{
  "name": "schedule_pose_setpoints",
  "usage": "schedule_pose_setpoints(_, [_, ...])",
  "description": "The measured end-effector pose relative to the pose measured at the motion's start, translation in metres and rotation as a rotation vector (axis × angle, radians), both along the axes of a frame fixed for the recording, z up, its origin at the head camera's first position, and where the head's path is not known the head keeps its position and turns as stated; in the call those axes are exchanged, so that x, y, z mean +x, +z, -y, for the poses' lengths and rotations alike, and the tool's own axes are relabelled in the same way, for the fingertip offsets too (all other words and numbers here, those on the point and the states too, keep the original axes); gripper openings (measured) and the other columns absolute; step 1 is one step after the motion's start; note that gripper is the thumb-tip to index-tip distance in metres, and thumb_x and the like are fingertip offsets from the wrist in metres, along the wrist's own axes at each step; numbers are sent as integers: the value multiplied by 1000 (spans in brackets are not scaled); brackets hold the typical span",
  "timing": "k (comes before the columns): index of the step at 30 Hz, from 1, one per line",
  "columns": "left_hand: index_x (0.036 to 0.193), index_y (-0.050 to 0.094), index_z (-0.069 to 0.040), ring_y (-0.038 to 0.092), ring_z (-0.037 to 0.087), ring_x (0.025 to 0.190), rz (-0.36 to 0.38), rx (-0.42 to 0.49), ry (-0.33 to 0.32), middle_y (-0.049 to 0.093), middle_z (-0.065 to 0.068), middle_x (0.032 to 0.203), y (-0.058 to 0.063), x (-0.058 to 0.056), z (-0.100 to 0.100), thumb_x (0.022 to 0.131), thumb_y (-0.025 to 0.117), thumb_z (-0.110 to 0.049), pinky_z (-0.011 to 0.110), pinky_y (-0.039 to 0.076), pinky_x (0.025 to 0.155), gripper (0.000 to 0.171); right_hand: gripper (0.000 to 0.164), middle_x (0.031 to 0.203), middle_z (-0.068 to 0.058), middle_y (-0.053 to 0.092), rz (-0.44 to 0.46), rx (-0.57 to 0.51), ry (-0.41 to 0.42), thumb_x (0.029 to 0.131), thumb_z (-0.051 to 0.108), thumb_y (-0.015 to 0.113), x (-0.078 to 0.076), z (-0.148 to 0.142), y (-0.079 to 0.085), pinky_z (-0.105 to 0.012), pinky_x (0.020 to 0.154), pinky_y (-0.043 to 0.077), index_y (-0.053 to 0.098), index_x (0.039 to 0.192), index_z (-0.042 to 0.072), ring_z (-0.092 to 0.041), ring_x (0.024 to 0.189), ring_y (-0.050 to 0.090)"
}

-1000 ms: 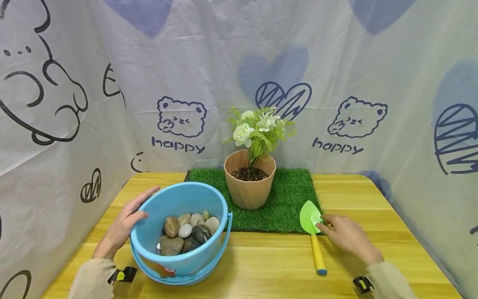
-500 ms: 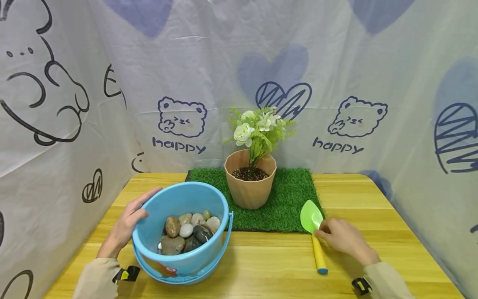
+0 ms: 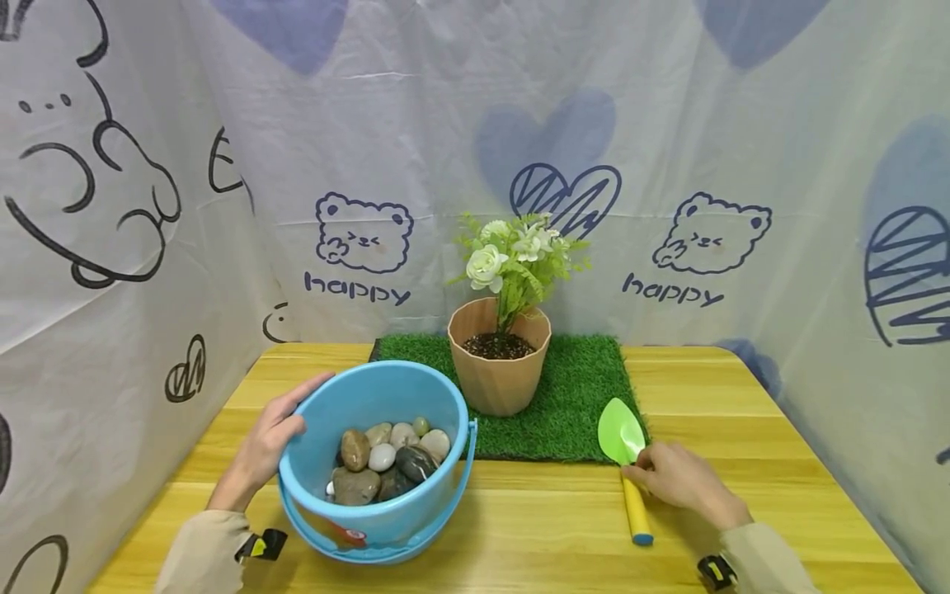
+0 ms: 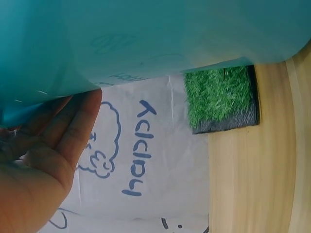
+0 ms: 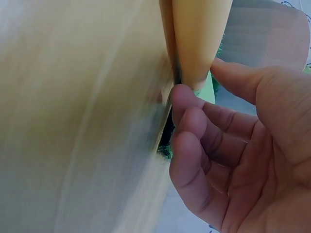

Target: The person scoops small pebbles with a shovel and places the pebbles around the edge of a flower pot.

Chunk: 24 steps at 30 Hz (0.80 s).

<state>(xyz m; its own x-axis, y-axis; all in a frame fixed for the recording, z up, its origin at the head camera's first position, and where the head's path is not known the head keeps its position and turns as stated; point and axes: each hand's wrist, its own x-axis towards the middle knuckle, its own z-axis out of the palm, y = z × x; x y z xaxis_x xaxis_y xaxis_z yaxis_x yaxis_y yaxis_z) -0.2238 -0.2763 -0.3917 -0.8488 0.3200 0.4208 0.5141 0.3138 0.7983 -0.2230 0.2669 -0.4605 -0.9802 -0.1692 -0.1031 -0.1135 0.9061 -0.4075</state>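
A light blue bucket point(image 3: 371, 394) stands at the left front, its handle folded down in front. Several smooth stones point(image 3: 382, 456) lie inside it. My left hand point(image 3: 260, 450) holds the bucket's left side, thumb over the rim and fingers along the outer wall; in the left wrist view those fingers point(image 4: 87, 114) touch the blue plastic. To the right lies a garden trowel point(image 3: 634, 507) with a green blade and yellow handle. My right hand point(image 3: 683, 483) pinches it where handle meets blade; in the right wrist view, thumb and forefinger flank the yellow handle point(image 5: 199, 39).
Behind the bucket, a tan flowerpot point(image 3: 497, 384) with dark soil and white flowers point(image 3: 512, 256) stands on a green turf mat point(image 3: 571, 412). The trowel's blade tip lies over the mat's right edge. A printed cloth point(image 3: 453, 165) surrounds the wooden table point(image 3: 534, 528).
The bucket has slid a little to the right together with my left hand. My right hand has come from beside the blade down to the trowel's neck and pinched it.
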Motion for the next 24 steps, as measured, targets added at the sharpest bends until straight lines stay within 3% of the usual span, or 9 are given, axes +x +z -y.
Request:
schedule_pose_setpoints(7, [147, 38, 6, 59, 7, 117, -2, -13, 13, 49, 30, 141, -1, -3, -11, 79, 35, 7, 22, 51, 88, 68, 41, 51, 6, 48, 1, -4, -17, 93, 43, 61, 2, 1, -2, -20, 43, 29, 59, 60, 18, -7, 46, 36])
schedule_pose_setpoints(14, [148, 38, 4, 56, 41, 119, -7, -61, 27, 51, 28, 140, -3, -5, -25, 81, 34, 6, 21, 51, 88, 67, 42, 52, 6, 44, -13, -12, -16, 92, 45, 61, 3, 3, -3, -19, 42, 27, 56, 59, 18, -7, 46, 34])
schedule_pose_setpoints(24, [147, 41, 1, 60, 42, 115, -41, -61, 15, 55, 28, 136, -5, -8, -51, 83, 36, 6, 31, 55, 85, 65, 55, 48, 9, 34, 20, 28, -28, 88, 61, 58, 2, 8, -5, -20, 43, 21, 44, 52, 21, -7, 46, 25])
